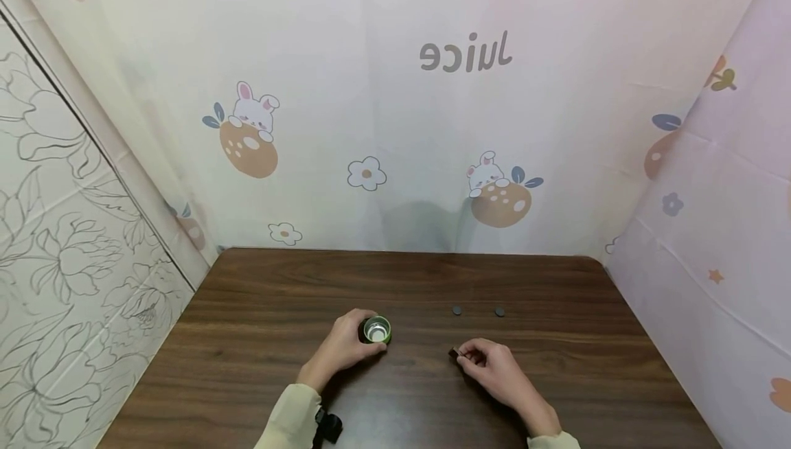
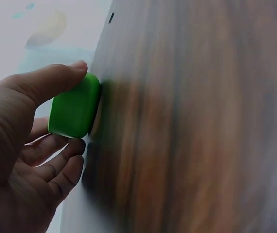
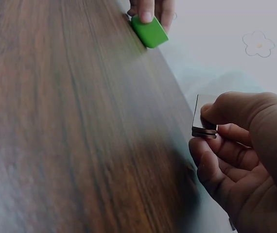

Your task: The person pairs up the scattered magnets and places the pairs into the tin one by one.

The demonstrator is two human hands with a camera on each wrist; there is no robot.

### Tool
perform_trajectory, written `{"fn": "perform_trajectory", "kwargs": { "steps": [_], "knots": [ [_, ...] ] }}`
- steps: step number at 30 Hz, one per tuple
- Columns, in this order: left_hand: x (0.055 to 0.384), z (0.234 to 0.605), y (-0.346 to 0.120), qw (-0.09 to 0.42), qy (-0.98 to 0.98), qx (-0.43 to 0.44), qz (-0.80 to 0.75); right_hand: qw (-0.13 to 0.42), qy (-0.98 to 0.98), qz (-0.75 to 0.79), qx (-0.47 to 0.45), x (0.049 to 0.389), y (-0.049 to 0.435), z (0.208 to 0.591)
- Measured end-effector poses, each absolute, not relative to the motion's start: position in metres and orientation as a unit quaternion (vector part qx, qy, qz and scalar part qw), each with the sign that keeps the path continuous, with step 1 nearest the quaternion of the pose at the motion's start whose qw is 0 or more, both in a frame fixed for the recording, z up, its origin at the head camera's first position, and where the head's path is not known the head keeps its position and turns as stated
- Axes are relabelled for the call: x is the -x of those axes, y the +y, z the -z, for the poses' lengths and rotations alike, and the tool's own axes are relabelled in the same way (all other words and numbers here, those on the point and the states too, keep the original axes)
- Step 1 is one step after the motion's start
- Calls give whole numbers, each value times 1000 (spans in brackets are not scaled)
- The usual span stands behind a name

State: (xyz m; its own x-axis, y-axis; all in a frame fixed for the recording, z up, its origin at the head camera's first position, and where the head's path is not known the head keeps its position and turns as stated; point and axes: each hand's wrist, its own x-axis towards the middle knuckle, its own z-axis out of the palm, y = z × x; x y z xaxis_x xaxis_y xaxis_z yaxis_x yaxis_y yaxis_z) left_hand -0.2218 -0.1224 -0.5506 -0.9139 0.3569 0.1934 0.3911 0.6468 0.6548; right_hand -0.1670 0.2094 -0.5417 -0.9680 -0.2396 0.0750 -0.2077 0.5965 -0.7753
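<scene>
My left hand (image 1: pixel 343 346) holds a small round green cup (image 1: pixel 377 330) with a shiny metallic inside, its mouth facing up. Thumb and fingers grip its sides in the left wrist view, where the green wall (image 2: pixel 75 110) is smooth and stands at the tabletop. To the right, my right hand (image 1: pixel 496 372) pinches a small flat square piece (image 3: pixel 201 104) between thumb and fingers. Thin dark layers show at that piece's lower edge; what they are I cannot tell. Beyond the right hand, two small dark round discs (image 1: pixel 456 310) lie apart on the table.
The dark wood-grain table (image 1: pixel 278 284) ends at a printed curtain (image 1: pixel 371 92) at the back. More curtain (image 1: pixel 729 229) hangs along the right, and a flower-patterned panel (image 1: pixel 68 243) stands at the left. A black strap device (image 1: pixel 329 426) is on the left wrist.
</scene>
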Motion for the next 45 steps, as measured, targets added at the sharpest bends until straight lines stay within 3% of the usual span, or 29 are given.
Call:
{"fn": "perform_trajectory", "kwargs": {
  "steps": [17,29,39,45],
  "knots": [
    [203,553,-90,-2,-894,250,372,13,892,431,136,171,198,540],
    [199,555,-82,-23,-881,281,379,-24,879,449,157,175,174,536],
    [198,555,-80,-31,-879,281,384,12,876,441,194,180,151,529],
    [198,555,-80,-38,-876,283,388,-7,878,425,219,182,142,531]
  ]
}}
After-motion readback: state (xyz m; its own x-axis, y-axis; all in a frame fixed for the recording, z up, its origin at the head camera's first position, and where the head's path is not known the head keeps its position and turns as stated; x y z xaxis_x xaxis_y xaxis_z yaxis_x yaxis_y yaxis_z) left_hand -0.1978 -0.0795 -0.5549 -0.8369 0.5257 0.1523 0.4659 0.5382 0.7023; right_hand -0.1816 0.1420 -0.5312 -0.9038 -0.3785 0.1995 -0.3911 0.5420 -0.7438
